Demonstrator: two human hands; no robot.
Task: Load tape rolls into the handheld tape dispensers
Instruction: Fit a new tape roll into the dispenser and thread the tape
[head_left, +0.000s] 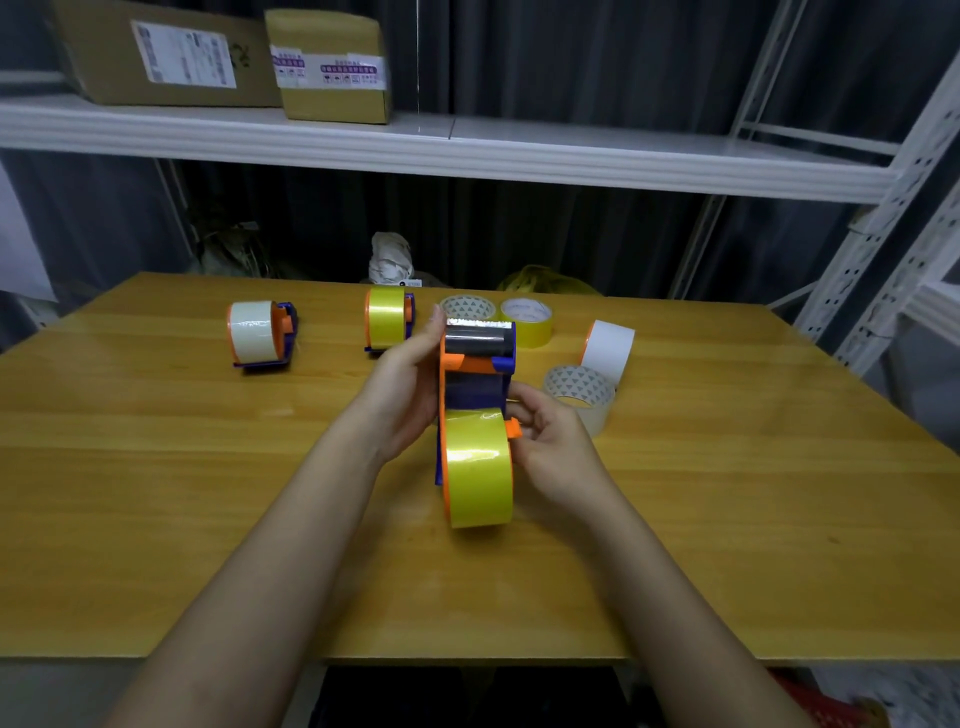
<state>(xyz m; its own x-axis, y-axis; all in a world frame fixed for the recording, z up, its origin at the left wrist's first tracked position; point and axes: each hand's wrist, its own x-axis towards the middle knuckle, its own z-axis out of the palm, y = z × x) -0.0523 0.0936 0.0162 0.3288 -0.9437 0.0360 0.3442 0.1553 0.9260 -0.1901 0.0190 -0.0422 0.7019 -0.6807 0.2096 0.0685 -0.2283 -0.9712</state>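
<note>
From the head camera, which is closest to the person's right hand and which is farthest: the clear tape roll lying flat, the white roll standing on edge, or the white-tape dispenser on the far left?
From the right hand:
1. Clear tape roll, lying flat just beyond the hand.
2. White roll, on edge, behind it to the right.
3. White-tape dispenser, far left across the table.

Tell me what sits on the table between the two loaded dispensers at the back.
Nothing: the head view shows bare wooden table between the white-tape dispenser and the yellow-tape dispenser.

Likely packing room, shelved parcels (218, 57), tape rolls (524, 319)
</note>
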